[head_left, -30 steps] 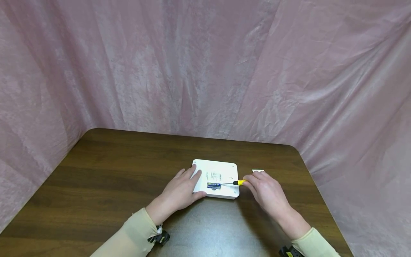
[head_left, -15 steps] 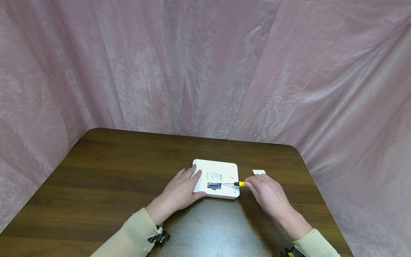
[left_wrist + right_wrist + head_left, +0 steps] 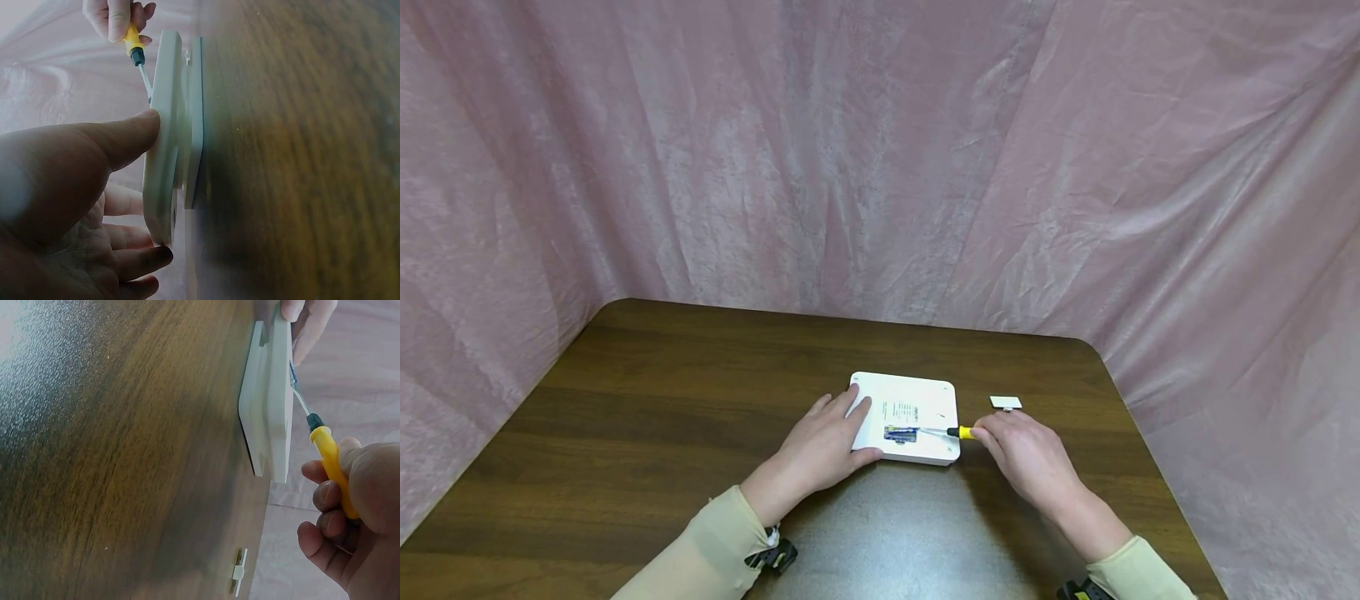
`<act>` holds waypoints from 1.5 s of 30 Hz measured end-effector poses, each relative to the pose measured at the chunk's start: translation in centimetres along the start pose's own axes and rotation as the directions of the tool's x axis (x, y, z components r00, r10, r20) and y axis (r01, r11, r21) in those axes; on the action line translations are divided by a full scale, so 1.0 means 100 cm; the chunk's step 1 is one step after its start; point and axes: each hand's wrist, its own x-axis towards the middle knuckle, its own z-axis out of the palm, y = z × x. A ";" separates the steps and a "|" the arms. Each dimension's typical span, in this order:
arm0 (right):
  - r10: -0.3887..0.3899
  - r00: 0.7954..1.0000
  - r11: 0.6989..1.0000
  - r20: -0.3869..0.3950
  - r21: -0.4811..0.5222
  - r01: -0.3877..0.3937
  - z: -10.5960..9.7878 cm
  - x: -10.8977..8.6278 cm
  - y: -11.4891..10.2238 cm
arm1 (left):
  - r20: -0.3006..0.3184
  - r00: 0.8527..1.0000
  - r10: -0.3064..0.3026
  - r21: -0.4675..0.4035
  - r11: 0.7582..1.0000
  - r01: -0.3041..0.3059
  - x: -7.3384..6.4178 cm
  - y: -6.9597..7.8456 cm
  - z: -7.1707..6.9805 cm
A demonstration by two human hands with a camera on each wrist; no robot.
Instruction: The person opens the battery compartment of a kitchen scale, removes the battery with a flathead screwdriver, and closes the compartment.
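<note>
A flat white device [image 3: 902, 398] lies with its printed side up on the table, raised on a smaller plate [image 3: 196, 125]. Its battery compartment is uncovered and holds blue batteries [image 3: 899, 434]. Across the device's left part my left hand [image 3: 823, 446] rests with fingers spread, the thumb [image 3: 134, 134] pressing the near edge. My right hand [image 3: 1026, 450] grips the yellow handle of a screwdriver [image 3: 331, 459]. The screwdriver's metal shaft points left, with its tip at the right end of the batteries. The palm hides the back of the handle in the head view.
A small white battery cover [image 3: 1005, 402] lies on the wooden table [image 3: 715, 358] just beyond my right hand. Pink curtains [image 3: 820, 167] hang behind and beside the table.
My right hand has shifted slightly right and toward me with the screwdriver, uncovering more of the battery cover. The upper battery now looks slightly tilted. My left hand stays put.
</note>
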 end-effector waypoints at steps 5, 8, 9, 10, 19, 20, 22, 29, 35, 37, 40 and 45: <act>0.006 1.000 1.000 -0.003 0.004 -0.006 0.000 0.001 0.000 | 0.009 1.000 -0.006 0.002 1.000 0.006 0.000 -0.001 0.002; 0.002 1.000 1.000 -0.020 0.002 -0.002 0.000 0.001 0.000 | 0.006 1.000 -0.003 0.001 1.000 0.003 0.000 0.000 0.001; 0.000 1.000 1.000 -0.025 0.003 0.000 0.000 0.001 0.000 | 0.007 1.000 -0.002 0.003 1.000 0.002 0.000 -0.001 0.001; -0.003 1.000 1.000 -0.030 0.002 0.003 0.000 0.001 0.000 | 0.007 1.000 -0.002 0.005 1.000 0.002 0.000 -0.001 0.002; -0.017 0.998 1.000 -0.066 0.000 0.017 -0.005 0.002 0.001 | 0.009 1.000 -0.003 0.003 1.000 0.003 0.001 0.000 0.000; -0.017 0.998 1.000 -0.068 -0.001 0.017 -0.006 0.002 0.000 | 0.012 1.000 -0.004 0.003 1.000 0.003 0.001 0.000 0.000; -0.019 0.997 1.000 -0.070 -0.003 0.019 -0.008 0.002 0.000 | 0.011 1.000 -0.001 0.001 1.000 0.001 0.000 -0.001 -0.001; -0.055 0.995 0.998 -0.089 0.003 0.055 -0.011 0.003 -0.003 | 0.008 1.000 -0.002 0.003 1.000 0.002 0.000 0.000 0.000; -0.098 0.989 0.995 -0.108 0.013 0.100 -0.012 0.004 -0.004 | 0.007 1.000 -0.003 -0.001 1.000 0.003 0.000 0.000 0.000; -0.112 0.987 0.993 -0.113 0.012 0.114 -0.012 0.005 -0.005 | 0.009 1.000 -0.004 -0.001 1.000 0.004 0.000 0.000 0.000; -0.130 0.985 0.991 -0.118 0.006 0.131 -0.011 0.007 -0.006 | 0.007 1.000 -0.002 0.001 1.000 0.002 0.000 0.000 0.000; -0.160 0.980 0.987 -0.119 -0.007 0.160 -0.011 0.010 -0.007 | 0.006 1.000 -0.002 0.002 1.000 0.002 0.000 -0.001 0.000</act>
